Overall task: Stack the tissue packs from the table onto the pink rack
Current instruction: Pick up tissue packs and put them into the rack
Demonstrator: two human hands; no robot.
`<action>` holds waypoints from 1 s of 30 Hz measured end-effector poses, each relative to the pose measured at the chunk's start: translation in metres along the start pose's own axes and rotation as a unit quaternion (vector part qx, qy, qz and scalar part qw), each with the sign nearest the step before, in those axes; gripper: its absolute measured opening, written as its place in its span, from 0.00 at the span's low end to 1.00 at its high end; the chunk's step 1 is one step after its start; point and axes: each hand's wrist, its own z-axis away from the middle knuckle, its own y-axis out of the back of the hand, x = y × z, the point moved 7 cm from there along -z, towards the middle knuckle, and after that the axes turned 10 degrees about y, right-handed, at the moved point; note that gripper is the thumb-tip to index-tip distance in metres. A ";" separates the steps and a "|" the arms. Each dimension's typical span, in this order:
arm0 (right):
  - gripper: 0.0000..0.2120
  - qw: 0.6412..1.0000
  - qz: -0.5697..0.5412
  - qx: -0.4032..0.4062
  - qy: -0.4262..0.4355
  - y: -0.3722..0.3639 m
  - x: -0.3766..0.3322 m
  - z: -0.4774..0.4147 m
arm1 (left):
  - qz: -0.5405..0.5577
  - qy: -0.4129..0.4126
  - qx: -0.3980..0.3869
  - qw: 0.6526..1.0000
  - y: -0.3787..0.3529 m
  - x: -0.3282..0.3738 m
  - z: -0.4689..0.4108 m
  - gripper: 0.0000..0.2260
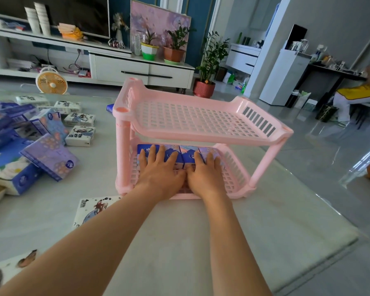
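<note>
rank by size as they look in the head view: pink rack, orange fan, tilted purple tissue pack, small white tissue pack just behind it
1. pink rack
2. purple tissue pack
3. orange fan and white tissue pack: about alike; fan farther away, left unranked

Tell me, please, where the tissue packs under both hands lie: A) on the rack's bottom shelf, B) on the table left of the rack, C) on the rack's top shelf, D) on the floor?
A: the left hand and right hand lie flat on the blue packs on the bottom shelf of the rack.
</note>
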 end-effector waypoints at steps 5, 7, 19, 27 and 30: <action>0.31 0.999 0.007 0.045 0.011 0.010 -0.001 0.006 | 0.065 -0.017 0.022 0.997 0.002 0.003 -0.001 0.26; 0.31 0.994 0.001 0.101 0.033 0.023 -0.006 0.014 | 0.109 -0.053 0.081 0.989 0.012 0.005 0.002 0.23; 0.15 0.899 -0.332 0.264 0.112 0.031 -0.097 0.118 | 0.166 -0.225 0.163 0.946 0.072 -0.026 0.128 0.15; 0.16 0.905 -0.283 0.096 0.302 -0.017 -0.183 0.139 | 0.052 -0.108 0.198 0.973 0.132 -0.180 0.174 0.13; 0.18 0.920 -0.244 0.072 0.298 -0.030 -0.195 0.123 | 0.035 -0.048 0.203 0.977 0.140 -0.222 0.183 0.16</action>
